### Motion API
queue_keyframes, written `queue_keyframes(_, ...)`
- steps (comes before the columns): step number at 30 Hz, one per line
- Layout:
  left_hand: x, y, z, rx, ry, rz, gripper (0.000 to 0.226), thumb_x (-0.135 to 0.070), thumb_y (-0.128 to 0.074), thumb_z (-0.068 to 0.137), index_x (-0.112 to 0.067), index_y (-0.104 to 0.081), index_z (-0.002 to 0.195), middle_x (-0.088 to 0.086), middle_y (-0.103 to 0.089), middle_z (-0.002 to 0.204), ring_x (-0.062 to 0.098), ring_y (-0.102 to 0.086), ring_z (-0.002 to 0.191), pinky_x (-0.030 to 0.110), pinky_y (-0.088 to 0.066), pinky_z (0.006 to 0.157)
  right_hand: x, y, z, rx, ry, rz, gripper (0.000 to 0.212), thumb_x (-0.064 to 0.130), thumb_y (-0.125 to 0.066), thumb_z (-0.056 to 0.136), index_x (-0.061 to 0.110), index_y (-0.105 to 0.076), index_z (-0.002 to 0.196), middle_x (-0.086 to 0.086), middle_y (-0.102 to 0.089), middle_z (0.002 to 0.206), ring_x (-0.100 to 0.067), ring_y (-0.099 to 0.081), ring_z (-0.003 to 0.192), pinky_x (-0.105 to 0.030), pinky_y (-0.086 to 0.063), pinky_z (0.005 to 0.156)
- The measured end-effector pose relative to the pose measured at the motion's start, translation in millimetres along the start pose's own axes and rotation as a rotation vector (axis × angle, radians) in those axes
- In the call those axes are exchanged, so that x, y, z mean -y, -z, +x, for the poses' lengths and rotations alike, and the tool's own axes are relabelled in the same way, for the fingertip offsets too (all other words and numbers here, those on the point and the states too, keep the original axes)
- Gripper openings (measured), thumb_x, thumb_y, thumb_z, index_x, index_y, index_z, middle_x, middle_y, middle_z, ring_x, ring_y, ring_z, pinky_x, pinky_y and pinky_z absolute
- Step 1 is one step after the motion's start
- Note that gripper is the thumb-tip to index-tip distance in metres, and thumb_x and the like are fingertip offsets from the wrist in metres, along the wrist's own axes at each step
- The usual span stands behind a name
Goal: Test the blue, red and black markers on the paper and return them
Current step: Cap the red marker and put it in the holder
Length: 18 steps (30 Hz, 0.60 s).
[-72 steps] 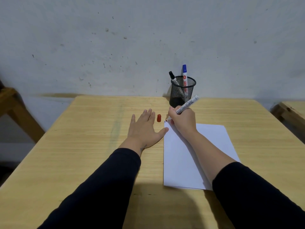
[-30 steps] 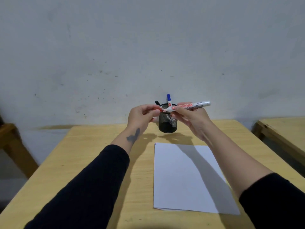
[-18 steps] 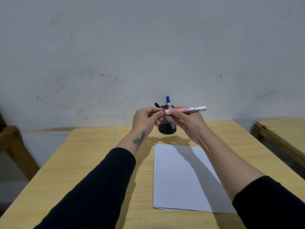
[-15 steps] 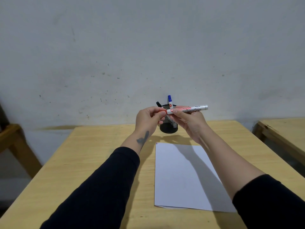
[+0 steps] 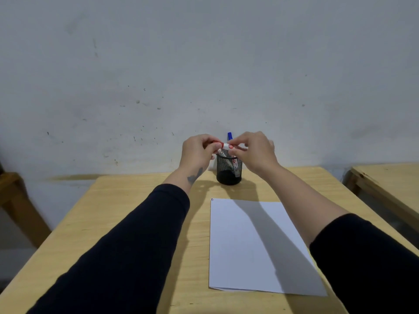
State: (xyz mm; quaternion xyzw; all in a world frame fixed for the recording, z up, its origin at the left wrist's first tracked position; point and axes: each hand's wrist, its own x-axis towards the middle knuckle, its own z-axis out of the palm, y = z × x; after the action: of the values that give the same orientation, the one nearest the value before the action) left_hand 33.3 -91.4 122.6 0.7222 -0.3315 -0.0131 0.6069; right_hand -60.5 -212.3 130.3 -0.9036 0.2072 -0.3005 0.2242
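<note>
Both hands are raised just above the black mesh pen cup (image 5: 229,169) at the table's far edge. The red marker (image 5: 226,145) lies level between them, mostly hidden by fingers. My left hand (image 5: 198,152) pinches its red-capped end. My right hand (image 5: 252,150) grips the white barrel. The blue marker (image 5: 230,136) stands in the cup, its cap showing behind the hands. The black marker is hidden. A white sheet of paper (image 5: 254,243) lies on the table in front of the cup, with tiny blue and red marks (image 5: 212,199) at its far left corner.
The wooden table (image 5: 127,214) fills the lower view, backed by a grey wall. A second wooden table (image 5: 385,180) stands at the right. A wooden frame (image 5: 13,196) stands at the left.
The red cap left the table and went onto the marker's tip. Both hands rose from the paper to above the cup, and my right hand slid along the barrel toward the cap.
</note>
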Motion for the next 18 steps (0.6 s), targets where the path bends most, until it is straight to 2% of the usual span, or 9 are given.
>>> queue_keyframes(3, -4, -5, 7, -0.050, -0.022, -0.030, 0.015, -0.010, -0.065, 0.085, -0.013, -0.068, 0.100, 0.001, -0.066, 0.082, 0.014, -0.062, 0.076, 0.015, -0.052, 0.063, 2, -4, 12, -0.037, -0.015, 0.101, 0.015, 0.030, -0.069, 0.081, 0.031, -0.075, 0.095, 0.007, -0.073, 0.095, -0.017, -0.061, 0.087, -0.033, -0.046, 0.083)
queue_keyframes(6, 10, -11, 10, -0.065, 0.023, 0.064, 0.054, -0.026, -0.071, 0.082, -0.015, -0.049, 0.131, -0.003, -0.060, 0.105, 0.011, -0.058, 0.095, 0.020, -0.045, 0.083, 2, -2, 29, -0.093, -0.076, 0.232, 0.015, 0.025, -0.069, 0.082, 0.024, -0.074, 0.097, 0.006, -0.071, 0.090, -0.005, -0.054, 0.065, -0.026, -0.043, 0.066)
queue_keyframes(8, 29, -20, 10, -0.064, 0.111, 0.181, 0.075, -0.033, -0.073, 0.079, -0.013, -0.035, 0.140, 0.000, -0.051, 0.124, 0.015, -0.052, 0.113, 0.029, -0.042, 0.095, 5, 0, 43, -0.161, -0.097, 0.327, 0.015, 0.022, -0.068, 0.083, 0.021, -0.072, 0.098, 0.006, -0.068, 0.087, -0.001, -0.053, 0.064, -0.019, -0.042, 0.060)
queue_keyframes(10, 49, -30, 10, -0.043, 0.225, 0.218, 0.090, -0.036, -0.076, 0.075, -0.010, -0.025, 0.145, 0.006, -0.043, 0.138, 0.021, -0.044, 0.129, 0.037, -0.039, 0.105, 6, 0, 55, -0.216, -0.115, 0.391, 0.014, 0.020, -0.068, 0.084, 0.018, -0.071, 0.098, 0.005, -0.066, 0.084, -0.002, -0.056, 0.065, -0.014, -0.044, 0.060)
queue_keyframes(12, 62, -40, 11, 0.014, 0.301, 0.199, 0.101, -0.037, -0.078, 0.072, -0.007, -0.019, 0.147, 0.008, -0.036, 0.147, 0.023, -0.037, 0.136, 0.037, -0.034, 0.110, 4, -4, 65, -0.239, -0.140, 0.407, 0.015, 0.020, -0.068, 0.083, 0.017, -0.071, 0.097, 0.004, -0.065, 0.082, -0.009, -0.059, 0.068, -0.022, -0.049, 0.066)
queue_keyframes(15, 70, -54, 14, 0.054, 0.273, 0.189, 0.102, -0.036, -0.081, 0.069, -0.007, -0.021, 0.146, 0.008, -0.034, 0.151, 0.022, -0.032, 0.140, 0.032, -0.031, 0.110, -5, -18, 75, -0.206, -0.196, 0.344, 0.018, 0.022, -0.067, 0.082, 0.015, -0.072, 0.098, 0.000, -0.068, 0.084, -0.019, -0.065, 0.079, -0.034, -0.053, 0.079)
queue_keyframes(18, 72, -64, 17, 0.024, 0.194, 0.137, 0.070, -0.025, -0.081, 0.070, -0.013, -0.043, 0.128, 0.000, -0.052, 0.130, 0.018, -0.047, 0.126, 0.020, -0.035, 0.090, -18, -39, 75, -0.116, -0.258, 0.185, 0.021, 0.022, -0.064, 0.082, 0.012, -0.073, 0.100, -0.006, -0.073, 0.096, -0.023, -0.067, 0.092, -0.032, -0.052, 0.081)
